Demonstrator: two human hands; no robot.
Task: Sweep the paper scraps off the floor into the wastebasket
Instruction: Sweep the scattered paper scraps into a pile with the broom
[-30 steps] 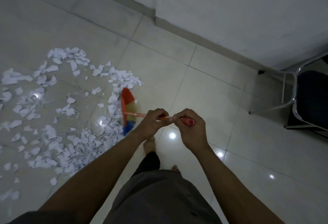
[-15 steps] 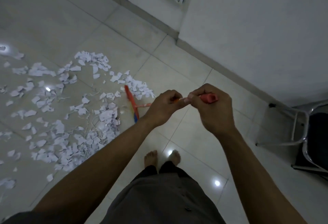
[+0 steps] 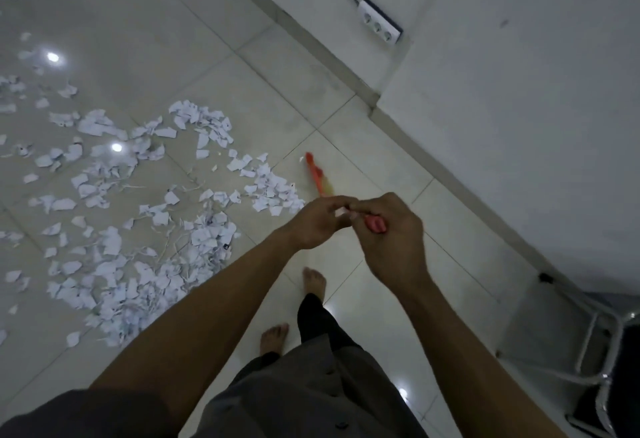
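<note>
Floor tiles [image 3: 242, 73], pale and glossy, carry thin, crumpled white paper scraps [image 3: 138, 229] spread left of the broom [image 3: 317, 174]. Its slim handle [image 3: 374, 224] slants near-right into both curled hands, left hand [image 3: 317, 224] nearer the orange bristles, right hand [image 3: 393, 240] wrapping the red end. Wastebasket unseen.

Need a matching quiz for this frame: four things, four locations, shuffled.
Things:
1. paper scraps
2. broom
3. power strip
4. chair

Places:
A. bottom right corner of the view
B. low on the wall, top of the view
C. spread over the floor, left side
D. head down at the right edge of the scrap pile

Pairs: 1-C, 2-D, 3-B, 4-A
</note>
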